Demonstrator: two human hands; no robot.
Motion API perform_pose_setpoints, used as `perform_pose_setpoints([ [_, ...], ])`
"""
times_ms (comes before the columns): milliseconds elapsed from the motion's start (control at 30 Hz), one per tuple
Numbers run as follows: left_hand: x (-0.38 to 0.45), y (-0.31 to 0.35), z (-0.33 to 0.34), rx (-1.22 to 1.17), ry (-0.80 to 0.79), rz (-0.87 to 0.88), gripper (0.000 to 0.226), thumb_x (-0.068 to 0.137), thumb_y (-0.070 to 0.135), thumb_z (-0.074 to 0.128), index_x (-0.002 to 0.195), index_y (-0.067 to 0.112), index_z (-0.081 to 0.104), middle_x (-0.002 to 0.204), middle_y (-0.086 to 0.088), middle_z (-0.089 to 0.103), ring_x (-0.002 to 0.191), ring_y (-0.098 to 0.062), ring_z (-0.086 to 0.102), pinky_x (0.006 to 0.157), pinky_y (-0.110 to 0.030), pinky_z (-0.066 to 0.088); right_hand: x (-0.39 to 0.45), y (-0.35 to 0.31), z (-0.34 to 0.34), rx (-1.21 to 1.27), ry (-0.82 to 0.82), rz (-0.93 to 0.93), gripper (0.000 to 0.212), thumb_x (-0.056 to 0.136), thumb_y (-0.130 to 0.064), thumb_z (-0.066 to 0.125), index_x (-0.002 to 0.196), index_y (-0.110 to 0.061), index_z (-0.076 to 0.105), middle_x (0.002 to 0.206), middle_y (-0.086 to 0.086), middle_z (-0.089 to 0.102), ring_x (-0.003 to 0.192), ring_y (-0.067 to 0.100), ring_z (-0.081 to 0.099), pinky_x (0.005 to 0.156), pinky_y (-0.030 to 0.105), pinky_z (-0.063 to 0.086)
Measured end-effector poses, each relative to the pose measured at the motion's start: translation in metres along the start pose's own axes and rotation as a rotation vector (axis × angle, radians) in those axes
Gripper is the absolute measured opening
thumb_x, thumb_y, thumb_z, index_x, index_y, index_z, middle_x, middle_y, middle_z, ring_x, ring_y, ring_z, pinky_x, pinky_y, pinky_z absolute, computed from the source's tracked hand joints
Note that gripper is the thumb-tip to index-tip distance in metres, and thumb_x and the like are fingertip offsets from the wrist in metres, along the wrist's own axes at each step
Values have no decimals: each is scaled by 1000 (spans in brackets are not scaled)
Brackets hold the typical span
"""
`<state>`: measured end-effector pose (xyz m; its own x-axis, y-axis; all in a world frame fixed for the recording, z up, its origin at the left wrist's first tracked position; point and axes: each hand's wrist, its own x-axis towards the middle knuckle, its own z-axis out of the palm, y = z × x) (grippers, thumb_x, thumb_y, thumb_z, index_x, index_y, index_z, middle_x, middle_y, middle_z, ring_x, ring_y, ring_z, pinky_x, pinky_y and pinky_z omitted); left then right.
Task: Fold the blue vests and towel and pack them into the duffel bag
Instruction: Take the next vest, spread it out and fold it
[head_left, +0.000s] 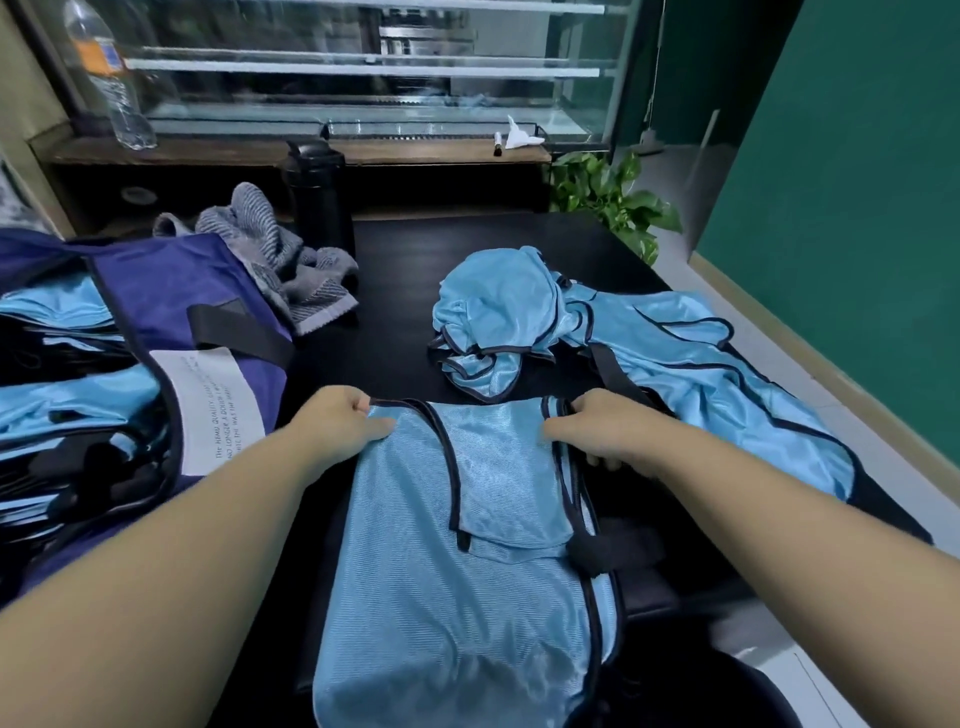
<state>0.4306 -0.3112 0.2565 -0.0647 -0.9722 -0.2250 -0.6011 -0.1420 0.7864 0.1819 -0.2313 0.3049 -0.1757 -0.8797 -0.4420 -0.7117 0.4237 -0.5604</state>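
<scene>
Vest lies flat on the dark table, its long axis running straight away from the person, shoulder straps at the far end and hem near the body. Both hands are at that far end — the left hand pinches the left shoulder corner with curled fingers, and the right hand grips the right strap, fingers curled under the edge. Each hand is equally close to its own corner, so a fold along the long axis would probably bring the far end toward the hem. Duffel bag sits open to the left, nearer the left hand, with folded blue vests already inside. Two more vests lie crumpled beyond; the grey towel waits behind the bag.
</scene>
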Motion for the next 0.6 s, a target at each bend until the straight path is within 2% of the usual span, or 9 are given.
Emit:
perform_pose_setpoints([
  [100, 5, 18, -2, 221, -40, -26, 48, 81, 15, 73, 57, 15, 32, 58, -5, 34, 54, -18, 29, 51, -27, 23, 4, -1, -9, 22, -83, 50, 13, 89, -15, 60, 85, -6, 51, 59, 9, 52, 33, 11, 43, 35, 15, 32],
  [167, 9, 27, -3, 236, -15, -29, 39, 83, 16, 72, 63, 13, 39, 51, -6, 40, 41, -18, 36, 44, -21, 26, 10, -2, -15, 96, -89, 49, 13, 92, -10, 59, 99, -1, 53, 64, 11, 55, 39, 10, 52, 35, 16, 40],
  [233, 15, 33, -6, 126, 19, -23, 31, 87, 14, 68, 70, 13, 42, 47, -7, 44, 27, -11, 41, 32, -14, 21, 16, -5, -21, 157, -31, 12, 12, 93, -9, 59, 101, -1, 55, 66, 10, 57, 38, 8, 54, 35, 16, 42],
  [333, 20, 48, -15, -167, 93, 23, 21, 92, 8, 60, 79, 13, 43, 62, -8, 44, 37, -13, 61, 29, -14, 24, 26, -14, -28, 288, 151, -104, 7, 92, -8, 60, 93, -2, 58, 74, 11, 62, 43, 10, 60, 48, 21, 55],
  [367, 20, 52, -19, -239, 129, 67, 19, 93, 7, 58, 80, 13, 45, 66, -8, 46, 42, -15, 64, 32, -18, 34, 30, -16, -30, 289, 229, -158, 11, 91, -9, 61, 94, 1, 60, 78, 13, 64, 50, 15, 63, 56, 25, 58],
  [433, 22, 56, -27, -332, 191, 172, 20, 94, 4, 54, 79, 15, 46, 74, -8, 54, 52, -14, 68, 51, -30, 51, 35, -19, -31, 229, 369, -284, 16, 89, -12, 62, 94, 3, 63, 81, 14, 68, 63, 21, 67, 69, 36, 60],
  [500, 19, 54, -32, -323, 223, 253, 17, 94, 3, 51, 83, 17, 48, 87, -12, 62, 70, -16, 70, 72, -39, 55, 34, -20, -31, 195, 466, -393, 13, 87, -14, 63, 89, -1, 65, 78, 12, 70, 74, 24, 68, 78, 44, 56],
  [533, 12, 52, -33, -262, 248, 290, 15, 93, 4, 51, 87, 17, 48, 92, -11, 64, 80, -19, 69, 80, -41, 54, 30, -19, -30, 186, 492, -444, 11, 86, -15, 64, 88, -3, 65, 79, 11, 69, 77, 24, 67, 79, 42, 54],
  [600, -8, 44, -35, -106, 323, 383, 19, 88, 2, 53, 94, 18, 47, 90, 1, 59, 90, -19, 59, 83, -30, 44, 18, -13, -26, 154, 519, -552, 7, 85, -12, 67, 87, -6, 66, 79, 5, 66, 74, 16, 61, 75, 24, 48],
])
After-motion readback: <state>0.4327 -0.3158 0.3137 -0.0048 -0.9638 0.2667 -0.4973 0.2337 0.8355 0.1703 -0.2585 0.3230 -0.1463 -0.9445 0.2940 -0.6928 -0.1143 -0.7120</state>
